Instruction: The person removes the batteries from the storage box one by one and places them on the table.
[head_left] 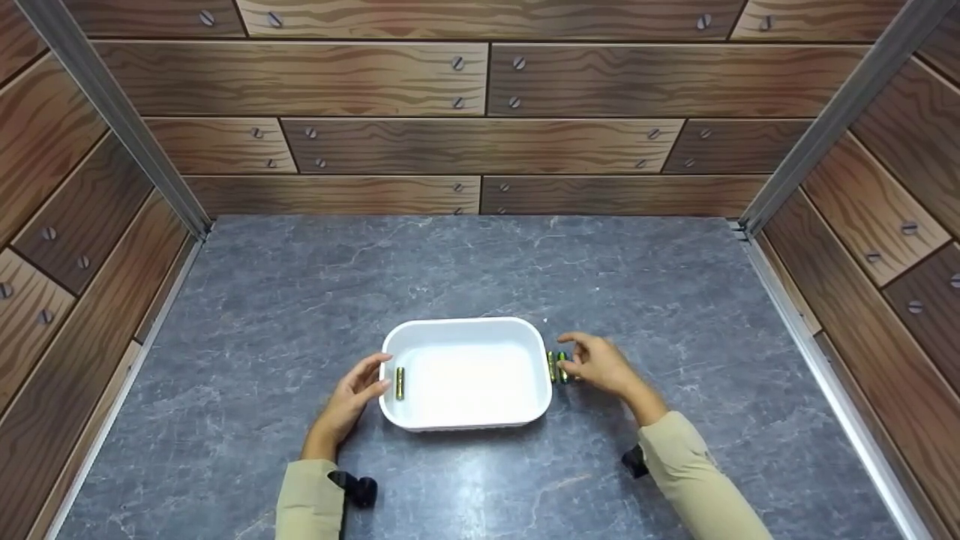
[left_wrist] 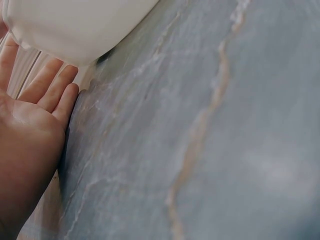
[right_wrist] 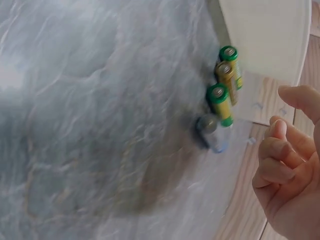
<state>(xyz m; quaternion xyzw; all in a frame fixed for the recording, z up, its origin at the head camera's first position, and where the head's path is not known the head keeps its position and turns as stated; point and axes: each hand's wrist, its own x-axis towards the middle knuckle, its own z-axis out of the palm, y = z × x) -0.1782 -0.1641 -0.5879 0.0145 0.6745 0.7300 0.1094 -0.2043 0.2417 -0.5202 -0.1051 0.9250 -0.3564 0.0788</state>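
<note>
A white rectangular dish [head_left: 472,420] sits on the table, a gold battery [head_left: 400,383] lying inside near its left wall. My left hand [head_left: 349,397] is at the dish's left rim, thumb and fingers touching the edge; in the left wrist view its fingers are straight beside the dish wall. Just outside the right wall, several batteries lie side by side, among them a green-ended battery [right_wrist: 220,104], a gold battery [right_wrist: 226,75] and a dark, blurred one [right_wrist: 207,124]. Over them hovers my right hand [head_left: 596,366], fingers loosely bent, with nothing visible between them.
The grey marbled tabletop [head_left: 465,262] extends around the dish. Wood-pattern panels [head_left: 480,142] stand at the back and both sides, with metal rails [head_left: 825,367] along the edges. Small white specks lie on the table near the batteries.
</note>
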